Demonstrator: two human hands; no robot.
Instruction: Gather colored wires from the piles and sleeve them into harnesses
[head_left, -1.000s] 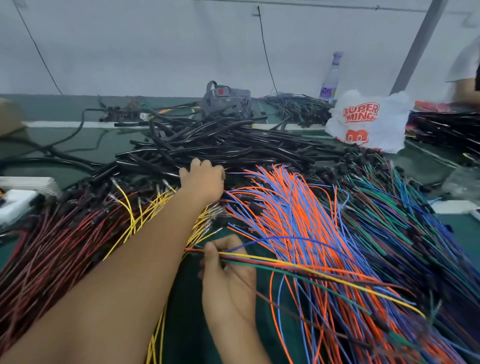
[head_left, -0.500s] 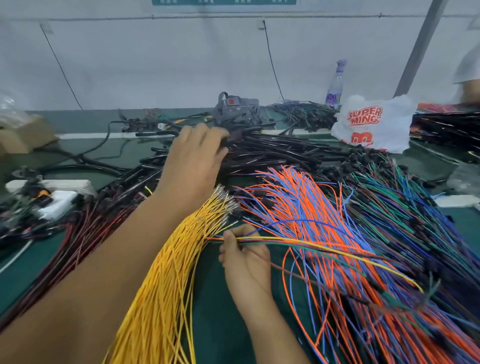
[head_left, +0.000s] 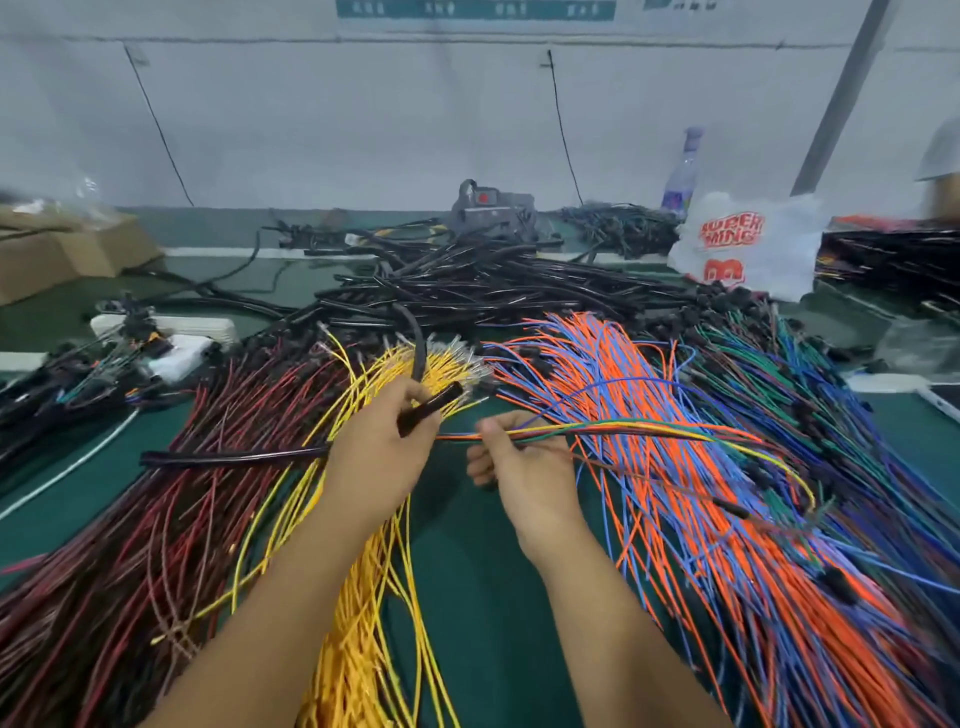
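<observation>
Above yellow wires (head_left: 363, 597): left hand (head_left: 376, 457) round black sleeve (head_left: 228, 458); right hand (head_left: 524, 467) round mixed wires (head_left: 597, 430)

Left hand (head_left: 376, 457) holds a black sleeve (head_left: 228, 458); right hand (head_left: 524, 467) pinches a mixed wire bundle (head_left: 613, 430).

"SUPER MING" in red print on the white plastic bag (head_left: 748, 244) at right rear

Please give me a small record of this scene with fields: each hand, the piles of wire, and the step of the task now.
left hand: grips a black sleeve, open end toward the other hand
right hand: pinches a mixed wire bundle
bundle and sleeve: tips close, not yet inserted
piles, left to right: red wires; yellow wires; orange and blue wires
far pile: black sleeves
</observation>
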